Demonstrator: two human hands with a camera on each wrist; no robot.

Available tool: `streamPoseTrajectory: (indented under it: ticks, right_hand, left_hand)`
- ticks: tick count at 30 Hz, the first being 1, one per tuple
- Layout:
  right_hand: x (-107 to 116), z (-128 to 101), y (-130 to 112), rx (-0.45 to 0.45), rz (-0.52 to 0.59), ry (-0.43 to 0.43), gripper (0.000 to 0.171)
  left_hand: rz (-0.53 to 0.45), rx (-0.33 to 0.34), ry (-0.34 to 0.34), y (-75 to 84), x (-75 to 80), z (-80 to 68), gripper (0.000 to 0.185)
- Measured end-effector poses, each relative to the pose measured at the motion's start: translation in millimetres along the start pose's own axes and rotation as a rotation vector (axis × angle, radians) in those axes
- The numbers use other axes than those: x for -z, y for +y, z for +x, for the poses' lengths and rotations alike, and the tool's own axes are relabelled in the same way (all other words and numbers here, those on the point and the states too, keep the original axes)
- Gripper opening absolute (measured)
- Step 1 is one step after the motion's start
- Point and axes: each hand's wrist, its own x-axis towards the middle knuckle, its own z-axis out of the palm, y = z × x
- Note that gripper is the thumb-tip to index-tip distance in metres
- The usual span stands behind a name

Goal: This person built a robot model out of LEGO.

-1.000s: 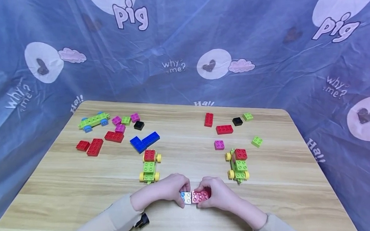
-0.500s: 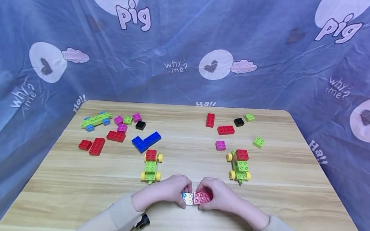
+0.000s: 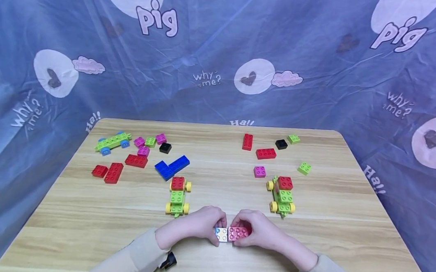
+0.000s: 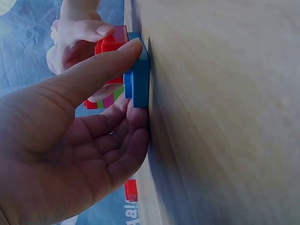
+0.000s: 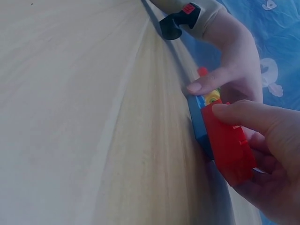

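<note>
Pale wood-grain table [image 3: 97,224], smooth and matt, with a faint sheen along the streaks. Glossy moulded plastic in the red brick [image 5: 228,145] (light catching its edges), pinched by the right hand [image 3: 258,229]. Same hard, shiny plastic in the blue plate [image 4: 139,70] under it, gripped by the left hand [image 3: 200,224]. Studded pink-and-white top [image 3: 232,233] likewise plastic, slightly glossy. Loose bricks and the two small green cars [image 3: 177,197] [image 3: 281,196] of identical smooth plastic. Soft beige knit cloth on the sleeve [image 3: 128,264], matt. Blue printed backdrop [image 3: 311,86] of thin creased fabric, dull, wrinkled throughout.
</note>
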Motion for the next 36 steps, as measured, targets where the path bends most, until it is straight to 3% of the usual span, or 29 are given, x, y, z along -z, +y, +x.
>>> streamPoseTrajectory:
  ticks: [9, 16, 19, 24, 26, 29, 36]
  right_hand:
    - [-0.5, 1.0, -1.6, -0.026, 0.024, -0.009, 0.034]
    - [-0.7, 1.9, -1.2, -0.026, 0.036, -0.008, 0.035]
    - [-0.6, 1.0, -0.7, -0.046, 0.045, -0.01, 0.035]
    - [0.0, -0.1, -0.3, -0.058, 0.049, -0.009, 0.035]
    - [0.1, -0.1, -0.3, -0.06, 0.05, -0.011, 0.035]
    - [0.2, 0.1, -0.8, -0.062, 0.051, -0.016, 0.035]
    - [-0.5, 0.4, -2.0, -0.069, 0.046, -0.017, 0.034]
  left_hand:
    - [0.019, 0.014, -0.002, -1.3, -1.6, -0.8, 0.039]
    - [0.049, -0.024, 0.001, 0.4, 7.1, -10.3, 0.044]
    - [0.063, -0.093, 0.002, 4.2, 19.3, -18.3, 0.04]
    - [0.084, -0.295, 0.033, 10.8, 51.3, -41.1, 0.032]
    - [0.086, -0.343, 0.094, 9.6, 66.2, -53.1, 0.03]
    - [0.115, -0.348, 0.248, 1.7, 87.7, -69.4, 0.028]
    - [0.108, -0.168, 0.538, -37.7, 121.1, -95.5, 0.027]
